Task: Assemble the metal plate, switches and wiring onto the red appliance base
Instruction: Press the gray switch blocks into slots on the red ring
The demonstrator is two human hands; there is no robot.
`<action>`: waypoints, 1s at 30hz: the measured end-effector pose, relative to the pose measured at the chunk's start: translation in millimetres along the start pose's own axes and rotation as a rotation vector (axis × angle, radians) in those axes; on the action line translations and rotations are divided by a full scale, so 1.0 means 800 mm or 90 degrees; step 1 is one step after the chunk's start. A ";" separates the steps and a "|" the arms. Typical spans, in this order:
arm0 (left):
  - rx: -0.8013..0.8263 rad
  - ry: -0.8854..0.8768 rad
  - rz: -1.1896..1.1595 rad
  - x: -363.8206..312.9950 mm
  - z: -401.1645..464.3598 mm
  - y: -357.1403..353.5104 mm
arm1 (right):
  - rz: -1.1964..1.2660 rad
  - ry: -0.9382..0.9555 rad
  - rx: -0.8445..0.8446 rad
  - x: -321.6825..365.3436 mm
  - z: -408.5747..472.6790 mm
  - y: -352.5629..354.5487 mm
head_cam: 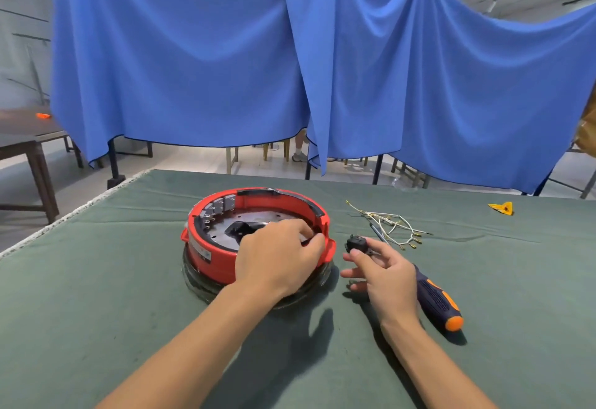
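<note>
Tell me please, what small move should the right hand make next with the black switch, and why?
Probably carry the black switch left to the red base. The right hand pinches it just beside the base's wall, while the left hand rests on the near rim; the wiring lies untouched on the cloth.

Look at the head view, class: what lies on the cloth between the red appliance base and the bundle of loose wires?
In the head view, the right hand pinching a small black switch sits between the red base and the wires; otherwise green cloth.
</note>
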State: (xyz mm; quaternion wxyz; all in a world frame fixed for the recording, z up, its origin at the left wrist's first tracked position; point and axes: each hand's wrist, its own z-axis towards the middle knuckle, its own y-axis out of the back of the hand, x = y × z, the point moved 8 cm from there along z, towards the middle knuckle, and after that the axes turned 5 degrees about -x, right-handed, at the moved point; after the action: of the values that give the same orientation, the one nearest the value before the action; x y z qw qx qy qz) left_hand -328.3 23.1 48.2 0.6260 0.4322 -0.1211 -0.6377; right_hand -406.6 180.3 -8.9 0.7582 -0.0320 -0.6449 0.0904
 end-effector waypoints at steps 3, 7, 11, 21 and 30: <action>-0.010 0.006 0.042 0.023 0.011 0.010 | 0.053 -0.061 0.036 -0.005 0.000 -0.009; 0.000 0.030 0.067 0.063 0.019 0.024 | 0.083 -0.163 0.099 -0.012 -0.004 -0.010; 0.032 -0.009 0.038 0.074 0.022 0.027 | 0.091 -0.217 0.147 -0.012 -0.012 -0.018; -0.180 -0.002 -0.030 0.045 -0.001 0.043 | -0.077 -0.077 0.268 0.039 -0.022 -0.086; -0.241 0.106 -0.094 0.060 -0.007 0.045 | -0.202 -0.146 0.397 0.030 -0.020 -0.107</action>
State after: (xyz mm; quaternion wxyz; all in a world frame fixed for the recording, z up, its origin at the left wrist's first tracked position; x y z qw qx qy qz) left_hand -291.7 -24.5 50.5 0.6552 0.3658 0.0850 -0.6554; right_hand -378.8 102.0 26.0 0.6591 0.3110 -0.6640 0.1671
